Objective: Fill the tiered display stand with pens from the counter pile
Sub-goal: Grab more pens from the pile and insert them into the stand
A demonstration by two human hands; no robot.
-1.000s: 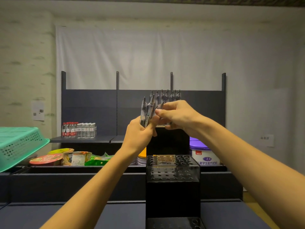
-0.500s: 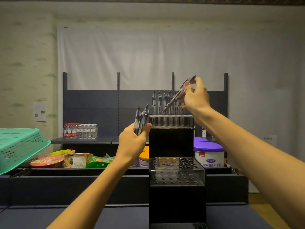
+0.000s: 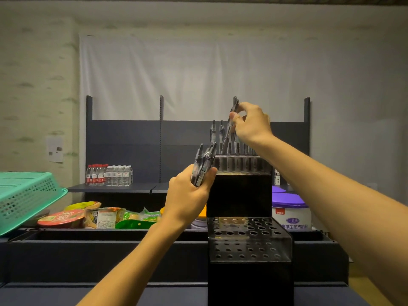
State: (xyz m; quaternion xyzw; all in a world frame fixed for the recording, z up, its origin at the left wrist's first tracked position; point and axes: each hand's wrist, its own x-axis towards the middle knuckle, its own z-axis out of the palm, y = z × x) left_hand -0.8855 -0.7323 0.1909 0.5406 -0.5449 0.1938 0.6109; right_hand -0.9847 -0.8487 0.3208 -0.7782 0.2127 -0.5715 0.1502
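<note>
Black, stepped display stand [image 3: 240, 195] at centre right of the head view, its clear perforated tiers facing the viewer. Top tier [image 3: 241, 165], just right of frame centre, already holds a row of upright pens [image 3: 217, 134]; the middle tier [image 3: 248, 237], lower centre right, shows only bare holes. Right hand [image 3: 251, 123], upper centre right, pinches a single pen [image 3: 229, 129] between thumb and curled fingers; the pen tilts, its lower end at the top tier's holes, apparently to steer the tip into a free hole. Left hand [image 3: 189, 195], at centre, has its fingers wrapped round a bundle of spare pens [image 3: 203, 165], held upright just left of the top tier, probably so the right hand can draw the next one quickly. No counter pile is visible. Green plastic basket [image 3: 26, 195] at the left edge, water bottles [image 3: 109, 175] on the rear shelf, snack packets [image 3: 99, 217] at lower left, and a purple-lidded tub [image 3: 289, 212] to the right of the stand take no part.
</note>
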